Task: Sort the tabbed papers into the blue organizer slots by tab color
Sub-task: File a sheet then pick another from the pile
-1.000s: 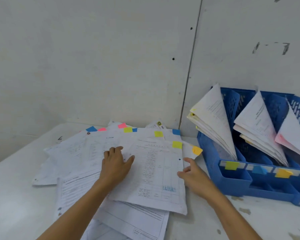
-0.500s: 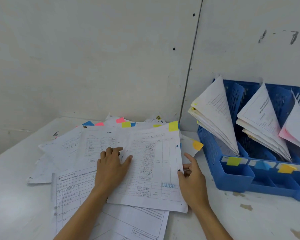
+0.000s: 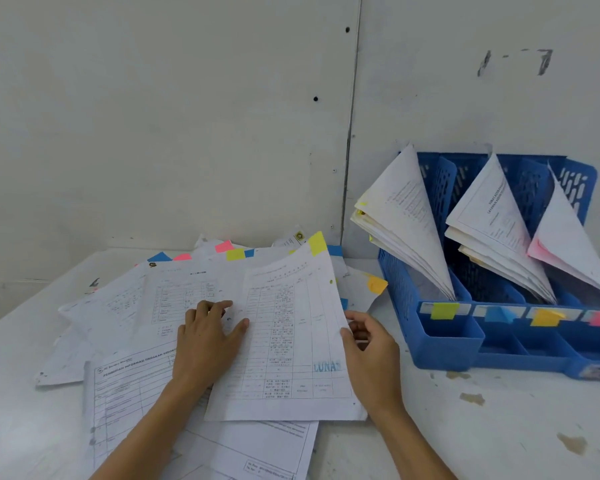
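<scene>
Head view, left hand: I see my left hand lying flat with its fingers spread, pressing on the paper pile.
Head view, right hand: my right hand pinches the right edge of the yellow-tabbed sheet, thumb on top and fingers curled beneath.
Yellow-tabbed sheet: it is the top of the pile, its far end tilted up.
Blue organizer: it stands on the white table to the right of the pile. Papers lean in its slots. The front labels run yellow, blue, orange, pink from left to right.
Orange-tabbed paper: it lies between the pile and the organizer.
</scene>
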